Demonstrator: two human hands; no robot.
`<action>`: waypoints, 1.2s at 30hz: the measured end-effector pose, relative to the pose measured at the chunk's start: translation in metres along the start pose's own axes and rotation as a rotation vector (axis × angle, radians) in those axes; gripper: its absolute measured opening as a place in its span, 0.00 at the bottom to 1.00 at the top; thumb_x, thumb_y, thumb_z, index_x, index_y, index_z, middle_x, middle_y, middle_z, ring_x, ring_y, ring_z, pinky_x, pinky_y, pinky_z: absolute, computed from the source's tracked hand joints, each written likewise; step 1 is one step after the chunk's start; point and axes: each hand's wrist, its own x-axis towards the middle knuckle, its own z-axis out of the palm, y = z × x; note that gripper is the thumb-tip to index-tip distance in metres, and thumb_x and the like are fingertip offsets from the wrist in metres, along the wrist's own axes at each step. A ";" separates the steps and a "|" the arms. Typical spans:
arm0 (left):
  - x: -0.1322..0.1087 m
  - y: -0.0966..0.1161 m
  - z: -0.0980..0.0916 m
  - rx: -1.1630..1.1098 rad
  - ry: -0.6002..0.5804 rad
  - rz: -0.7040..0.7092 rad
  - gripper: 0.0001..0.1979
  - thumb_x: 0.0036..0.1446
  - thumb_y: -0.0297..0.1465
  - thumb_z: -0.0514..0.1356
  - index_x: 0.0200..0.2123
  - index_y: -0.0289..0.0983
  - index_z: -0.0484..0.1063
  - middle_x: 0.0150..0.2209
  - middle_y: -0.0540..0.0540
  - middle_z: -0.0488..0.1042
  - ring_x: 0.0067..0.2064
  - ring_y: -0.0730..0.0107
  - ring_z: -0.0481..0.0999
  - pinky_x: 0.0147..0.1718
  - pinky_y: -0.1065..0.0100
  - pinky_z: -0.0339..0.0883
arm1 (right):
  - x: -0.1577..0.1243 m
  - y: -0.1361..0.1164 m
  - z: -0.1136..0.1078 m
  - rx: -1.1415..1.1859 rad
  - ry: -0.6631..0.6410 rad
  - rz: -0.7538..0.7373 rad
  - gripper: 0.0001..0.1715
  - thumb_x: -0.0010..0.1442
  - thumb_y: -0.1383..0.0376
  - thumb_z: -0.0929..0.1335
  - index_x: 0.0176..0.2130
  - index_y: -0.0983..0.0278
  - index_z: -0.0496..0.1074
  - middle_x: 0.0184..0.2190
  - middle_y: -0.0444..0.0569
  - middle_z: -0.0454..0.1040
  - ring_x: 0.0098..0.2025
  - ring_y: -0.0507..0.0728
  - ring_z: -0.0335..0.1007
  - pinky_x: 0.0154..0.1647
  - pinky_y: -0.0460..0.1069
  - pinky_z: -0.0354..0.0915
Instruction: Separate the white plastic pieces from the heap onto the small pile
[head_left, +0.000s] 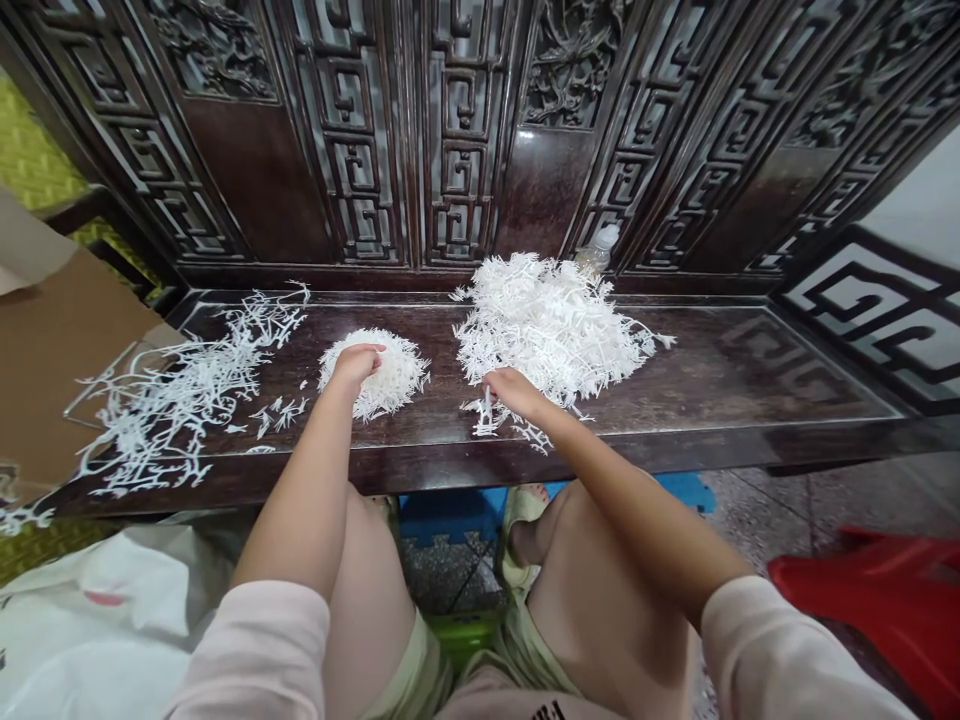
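White branched plastic sprigs lie in three lots along the seat of a dark carved wooden bench [750, 370]. Toward the bench's left end, a loose scatter of sprigs [180, 400] spreads thin, with some trailing past the front edge. Near the middle sits a small dense mound of fine white pieces [390, 375]. Right of that, close to the bench's carved back, rises a large loose heap of sprigs [547, 320].

The left hand [356, 365] rests palm-down on the mound, fingers curled over its top; it appears to cup the mound, with no clear grip on any one piece. The right hand [511, 392] sits at the heap's front foot, fingers bent down toward a small upright sprig [486, 412]; whether they pinch it cannot be told. Each hand seems placed over its own lot, both within easy reach of the seated person. The mound's tight shape looks pressed together by hand.

A plastic bottle [600, 250] stands behind the heap, against the bench's back. Flattened cardboard [60, 350] lies beyond the bench's left end.
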 end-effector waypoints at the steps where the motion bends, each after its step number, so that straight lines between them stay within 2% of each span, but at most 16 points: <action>1: -0.001 0.001 0.000 -0.033 -0.013 -0.008 0.13 0.31 0.22 0.53 0.25 0.34 0.70 0.18 0.51 0.64 0.23 0.76 0.65 0.30 0.69 0.62 | 0.000 -0.001 0.000 -0.004 0.002 0.001 0.14 0.49 0.61 0.56 0.18 0.65 0.60 0.15 0.43 0.57 0.19 0.48 0.51 0.21 0.45 0.47; 7: -0.004 0.006 0.000 -0.244 -0.118 -0.086 0.15 0.30 0.20 0.52 0.27 0.32 0.69 0.17 0.52 0.60 0.20 0.80 0.62 0.26 0.73 0.62 | -0.004 -0.006 -0.001 -0.009 0.008 0.022 0.14 0.50 0.61 0.56 0.18 0.65 0.58 0.16 0.43 0.57 0.19 0.48 0.51 0.21 0.46 0.47; 12: -0.003 0.009 -0.002 -0.359 -0.071 -0.169 0.11 0.30 0.20 0.50 0.22 0.32 0.66 0.19 0.50 0.61 0.20 0.79 0.62 0.23 0.73 0.61 | -0.009 -0.012 -0.002 -0.038 -0.017 0.023 0.14 0.51 0.61 0.56 0.18 0.65 0.57 0.16 0.43 0.55 0.18 0.48 0.48 0.22 0.46 0.47; 17: -0.005 0.010 -0.005 -0.361 -0.035 -0.252 0.08 0.31 0.22 0.51 0.21 0.34 0.64 0.23 0.47 0.65 0.25 0.72 0.67 0.24 0.70 0.60 | -0.006 -0.008 -0.001 -0.035 -0.027 0.011 0.14 0.50 0.62 0.56 0.18 0.65 0.56 0.16 0.43 0.55 0.19 0.48 0.49 0.22 0.46 0.47; 22: -0.006 0.013 -0.006 -0.395 -0.027 -0.303 0.03 0.34 0.24 0.51 0.19 0.35 0.61 0.24 0.47 0.66 0.27 0.70 0.69 0.26 0.68 0.60 | -0.003 -0.003 0.001 -0.044 -0.028 0.007 0.14 0.50 0.60 0.56 0.18 0.65 0.56 0.16 0.43 0.56 0.19 0.48 0.49 0.22 0.46 0.47; 27: -0.006 0.013 -0.005 -0.383 -0.005 -0.302 0.03 0.37 0.23 0.52 0.21 0.35 0.61 0.24 0.47 0.66 0.27 0.70 0.69 0.26 0.68 0.61 | -0.002 -0.002 0.000 -0.054 -0.031 0.000 0.14 0.50 0.60 0.56 0.18 0.65 0.55 0.16 0.42 0.56 0.19 0.48 0.50 0.23 0.46 0.47; 36: -0.007 0.010 0.002 -0.451 -0.150 -0.203 0.10 0.41 0.16 0.52 0.27 0.33 0.65 0.23 0.47 0.67 0.26 0.76 0.70 0.31 0.72 0.66 | -0.001 -0.003 0.000 -0.044 -0.014 0.020 0.14 0.50 0.61 0.57 0.18 0.65 0.58 0.16 0.43 0.57 0.20 0.48 0.52 0.23 0.45 0.47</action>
